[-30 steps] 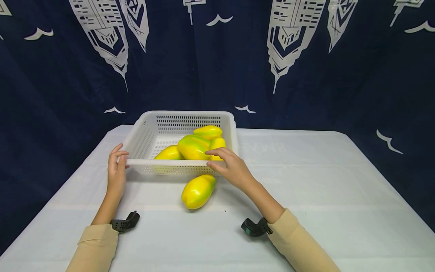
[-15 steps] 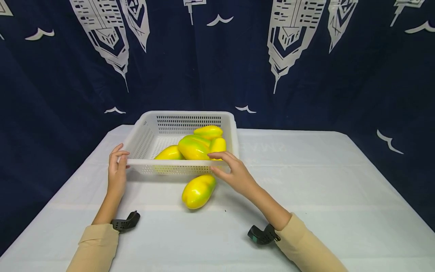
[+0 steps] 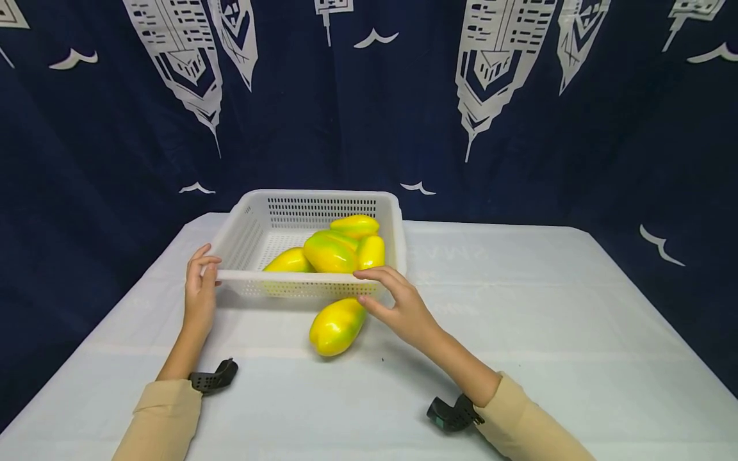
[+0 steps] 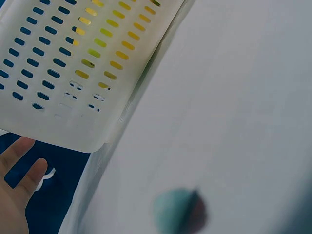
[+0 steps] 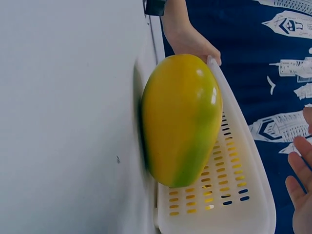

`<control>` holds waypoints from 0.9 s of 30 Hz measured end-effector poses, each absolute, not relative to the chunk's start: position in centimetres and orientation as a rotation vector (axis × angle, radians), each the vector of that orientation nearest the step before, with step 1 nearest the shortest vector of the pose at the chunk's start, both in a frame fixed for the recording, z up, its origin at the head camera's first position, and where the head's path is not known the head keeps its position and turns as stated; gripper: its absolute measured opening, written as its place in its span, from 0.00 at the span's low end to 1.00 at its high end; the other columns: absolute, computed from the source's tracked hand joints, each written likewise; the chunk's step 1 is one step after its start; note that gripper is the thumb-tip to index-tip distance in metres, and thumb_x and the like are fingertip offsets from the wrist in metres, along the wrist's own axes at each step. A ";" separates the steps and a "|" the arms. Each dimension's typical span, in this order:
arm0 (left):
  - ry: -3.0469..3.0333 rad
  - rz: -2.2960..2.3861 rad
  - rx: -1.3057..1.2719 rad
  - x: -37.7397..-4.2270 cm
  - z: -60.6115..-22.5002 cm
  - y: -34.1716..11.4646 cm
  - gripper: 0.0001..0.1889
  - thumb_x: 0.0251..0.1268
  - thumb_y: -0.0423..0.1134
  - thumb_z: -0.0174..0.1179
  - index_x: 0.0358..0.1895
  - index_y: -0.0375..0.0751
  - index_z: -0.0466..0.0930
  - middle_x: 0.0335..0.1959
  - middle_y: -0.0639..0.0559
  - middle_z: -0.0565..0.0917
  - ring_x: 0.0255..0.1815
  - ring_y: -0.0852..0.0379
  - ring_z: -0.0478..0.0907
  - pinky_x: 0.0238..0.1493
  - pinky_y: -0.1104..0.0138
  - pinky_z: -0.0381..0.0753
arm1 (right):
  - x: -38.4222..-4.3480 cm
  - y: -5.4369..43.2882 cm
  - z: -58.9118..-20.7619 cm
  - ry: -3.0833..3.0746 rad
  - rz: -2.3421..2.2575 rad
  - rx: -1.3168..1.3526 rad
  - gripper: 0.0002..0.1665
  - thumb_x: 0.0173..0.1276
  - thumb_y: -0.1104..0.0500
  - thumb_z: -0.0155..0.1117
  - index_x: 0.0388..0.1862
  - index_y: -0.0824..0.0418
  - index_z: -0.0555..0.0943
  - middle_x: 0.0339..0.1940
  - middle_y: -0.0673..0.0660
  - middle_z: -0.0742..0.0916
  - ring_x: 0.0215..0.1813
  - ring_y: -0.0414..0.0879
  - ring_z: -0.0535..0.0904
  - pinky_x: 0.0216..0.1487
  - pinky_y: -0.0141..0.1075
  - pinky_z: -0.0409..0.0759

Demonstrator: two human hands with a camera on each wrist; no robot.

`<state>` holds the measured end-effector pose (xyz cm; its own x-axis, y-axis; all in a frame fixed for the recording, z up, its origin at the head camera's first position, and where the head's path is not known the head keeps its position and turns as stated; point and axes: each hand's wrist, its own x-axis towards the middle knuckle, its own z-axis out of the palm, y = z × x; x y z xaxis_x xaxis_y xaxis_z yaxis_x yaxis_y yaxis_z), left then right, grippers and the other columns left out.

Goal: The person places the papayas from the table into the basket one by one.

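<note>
A white perforated basket (image 3: pixel 233 276) holds several yellow-green mangoes (image 3: pixel 330 252) toward its right side. My left hand (image 3: pixel 199 291) touches the basket's front left corner; in the left wrist view its thumb and a finger stay fairly straight beside that corner, the other fingers being out of that view. One more mango (image 3: pixel 337 327) lies on the table just before the basket; it fills the middle of the right wrist view (image 5: pixel 183 122). Above and right of that mango, near the front rim, my right hand (image 3: pixel 405 307) is held with thumb and fingers spread and nothing between them.
A white cloth covers the table (image 3: pixel 548 320), which extends to the right of the basket. Behind it hangs a dark blue curtain (image 3: pixel 357 128) with white building and bird prints. Each wrist wears a black camera mount (image 3: pixel 214 376).
My right hand has drawn back from over the basket's mangoes, a little toward me and to the right, its thumb now by the loose mango. The left hand keeps its place.
</note>
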<state>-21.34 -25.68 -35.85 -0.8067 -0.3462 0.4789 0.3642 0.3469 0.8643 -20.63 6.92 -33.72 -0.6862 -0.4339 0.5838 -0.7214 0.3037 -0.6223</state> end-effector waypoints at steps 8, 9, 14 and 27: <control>-2.006 -1.513 -0.035 -21.4 -35.9 -25.7 0.15 0.70 0.36 0.39 0.47 0.25 0.64 0.68 0.45 0.58 0.52 0.71 0.60 0.42 0.71 0.65 | -20.2 6.7 -34.1 -2.238 1.346 1.082 0.22 0.59 0.62 0.63 0.53 0.57 0.75 0.51 0.52 0.80 0.57 0.44 0.73 0.62 0.37 0.68; -2.004 -1.512 -0.036 -21.4 -35.9 -25.7 0.14 0.70 0.36 0.39 0.47 0.25 0.64 0.68 0.45 0.58 0.52 0.71 0.60 0.42 0.71 0.65 | -20.2 6.7 -34.1 -2.233 1.343 1.091 0.22 0.59 0.62 0.63 0.53 0.57 0.75 0.51 0.52 0.80 0.57 0.44 0.73 0.62 0.36 0.68; -2.003 -1.512 -0.035 -21.6 -36.1 -25.7 0.15 0.70 0.36 0.38 0.47 0.24 0.63 0.68 0.45 0.58 0.53 0.71 0.60 0.41 0.72 0.65 | -20.1 6.6 -34.3 -2.226 1.321 1.127 0.21 0.59 0.63 0.63 0.53 0.58 0.75 0.51 0.53 0.80 0.56 0.44 0.74 0.60 0.35 0.70; -2.013 -1.498 -0.009 -21.3 -35.9 -25.6 0.15 0.70 0.36 0.39 0.47 0.24 0.64 0.68 0.45 0.58 0.53 0.72 0.60 0.41 0.74 0.66 | -19.9 6.0 -35.2 -2.288 1.308 1.162 0.21 0.60 0.61 0.62 0.53 0.60 0.75 0.52 0.53 0.80 0.58 0.45 0.73 0.62 0.36 0.68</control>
<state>-21.32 -25.63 -35.86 -0.8068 -0.3477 0.4777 0.3577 0.3561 0.8633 -19.88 5.97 -35.17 -0.6461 -0.5127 0.5654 -0.7474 0.2747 -0.6049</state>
